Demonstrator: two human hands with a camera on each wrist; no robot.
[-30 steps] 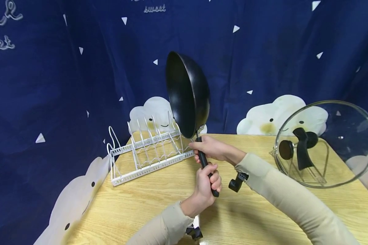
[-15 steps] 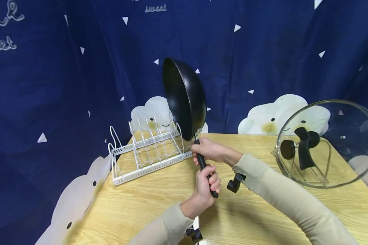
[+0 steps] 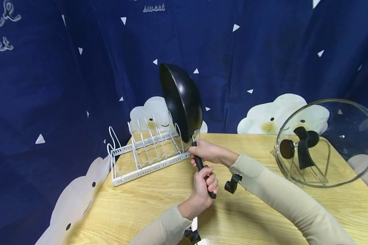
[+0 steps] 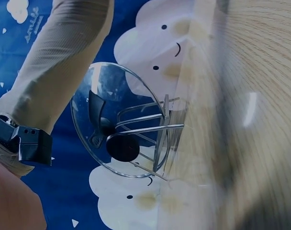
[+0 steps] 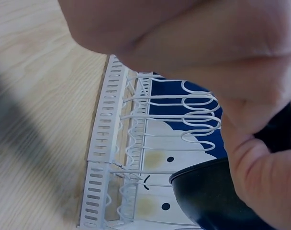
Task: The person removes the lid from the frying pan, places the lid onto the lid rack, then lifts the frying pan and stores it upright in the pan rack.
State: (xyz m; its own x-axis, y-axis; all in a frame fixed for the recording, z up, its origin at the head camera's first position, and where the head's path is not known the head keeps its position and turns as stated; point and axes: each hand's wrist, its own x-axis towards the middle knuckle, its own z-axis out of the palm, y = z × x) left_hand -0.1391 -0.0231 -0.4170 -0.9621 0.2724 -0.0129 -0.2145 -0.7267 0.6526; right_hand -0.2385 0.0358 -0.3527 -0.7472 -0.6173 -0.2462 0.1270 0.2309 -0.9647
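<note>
Both my hands grip the black handle (image 3: 198,163) of a deep black wok (image 3: 188,98). The left hand (image 3: 203,187) wraps the handle's lower end. Above it, the right hand (image 3: 208,152) holds the handle just below its metal joint. The wok is raised, tipped nearly on edge, with its hollow side facing left. It overlaps the right end of a white wire rack (image 3: 150,149) in the head view; contact cannot be told. The right wrist view has the right hand (image 5: 198,52) over part of the wok (image 5: 212,191), beside the rack's wire dividers.
A glass lid (image 3: 349,163) with a black handle leans on a metal wire stand (image 3: 320,173) at the right. All stand on a light wooden table (image 3: 135,207). Behind it hangs a dark blue curtain (image 3: 89,78) with white clouds.
The wok has moved left and down toward the right end of the rack, its top tilting further left. Both hands keep their grip and shift slightly left with it.
</note>
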